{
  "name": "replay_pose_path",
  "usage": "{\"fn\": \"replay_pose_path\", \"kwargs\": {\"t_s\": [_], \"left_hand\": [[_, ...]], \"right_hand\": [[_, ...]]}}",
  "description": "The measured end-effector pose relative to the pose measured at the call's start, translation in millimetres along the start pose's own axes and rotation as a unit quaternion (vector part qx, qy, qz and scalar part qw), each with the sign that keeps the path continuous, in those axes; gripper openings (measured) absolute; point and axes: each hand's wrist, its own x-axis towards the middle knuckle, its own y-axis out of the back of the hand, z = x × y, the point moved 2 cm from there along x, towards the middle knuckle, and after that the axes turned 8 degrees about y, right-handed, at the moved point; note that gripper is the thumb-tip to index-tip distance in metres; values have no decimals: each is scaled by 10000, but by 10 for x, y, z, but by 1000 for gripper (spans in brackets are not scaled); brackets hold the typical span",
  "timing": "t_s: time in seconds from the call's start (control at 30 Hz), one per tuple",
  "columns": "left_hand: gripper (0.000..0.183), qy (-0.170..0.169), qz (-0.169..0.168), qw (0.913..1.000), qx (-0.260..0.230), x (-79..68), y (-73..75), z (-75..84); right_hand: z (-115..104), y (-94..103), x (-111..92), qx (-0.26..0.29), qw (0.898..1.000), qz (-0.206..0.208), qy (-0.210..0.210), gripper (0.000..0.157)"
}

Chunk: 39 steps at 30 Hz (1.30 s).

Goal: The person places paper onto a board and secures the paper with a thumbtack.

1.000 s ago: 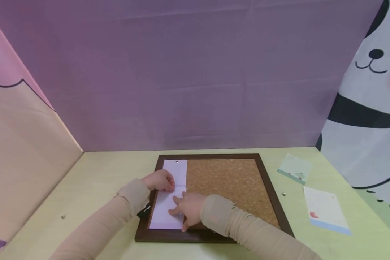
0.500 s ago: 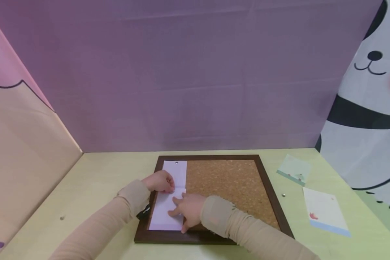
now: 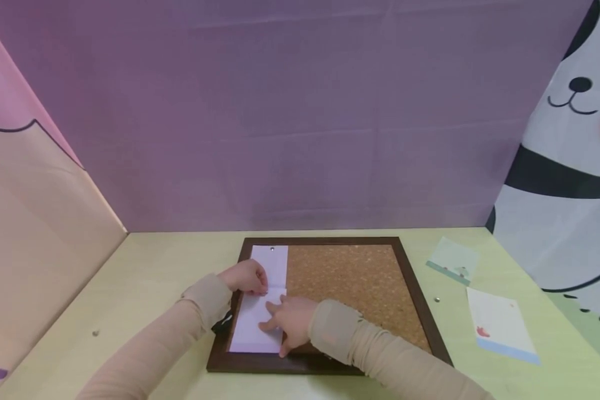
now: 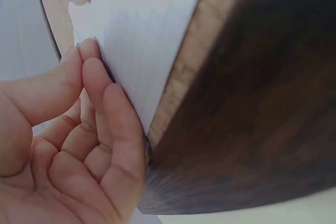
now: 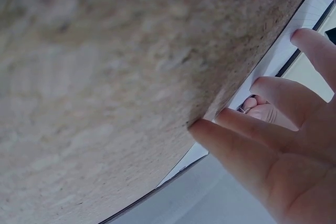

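Note:
A cork board point(image 3: 350, 283) in a dark brown frame lies on the table, with two pale paper sheets along its left side. A silver thumbtack point(image 3: 272, 249) sits at the top of the upper sheet point(image 3: 276, 269). My left hand point(image 3: 245, 277) pinches a small thumbtack point(image 4: 78, 45) between thumb and fingertip at the top edge of the lower sheet point(image 3: 250, 325); fingers mostly cover the tack. My right hand point(image 3: 292, 321) rests with fingers spread, pressing the lower sheet's right side; in the right wrist view one fingertip point(image 5: 197, 127) touches the cork.
Right of the board lie a green-edged note sheet point(image 3: 454, 259) and a blue-edged note sheet point(image 3: 502, 322). One loose thumbtack point(image 3: 437, 299) is near them, another small tack point(image 3: 96, 333) at the table's left. A purple cloth wall point(image 3: 300, 122) stands behind.

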Motion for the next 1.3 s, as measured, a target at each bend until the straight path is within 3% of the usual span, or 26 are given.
{"fn": "replay_pose_path", "kwargs": {"t_s": [0.53, 1.0, 1.3], "left_hand": [[9, 20, -47, 9998, -184, 7, 6, 25], [15, 457, -134, 9986, -243, 15, 17, 54], [21, 567, -195, 9979, -262, 2, 17, 40]], "right_hand": [[3, 15, -13, 87, 9999, -12, -66, 64], [2, -3, 9, 53, 10000, 64, -21, 64], [-11, 19, -3, 44, 10000, 11, -40, 64]]}}
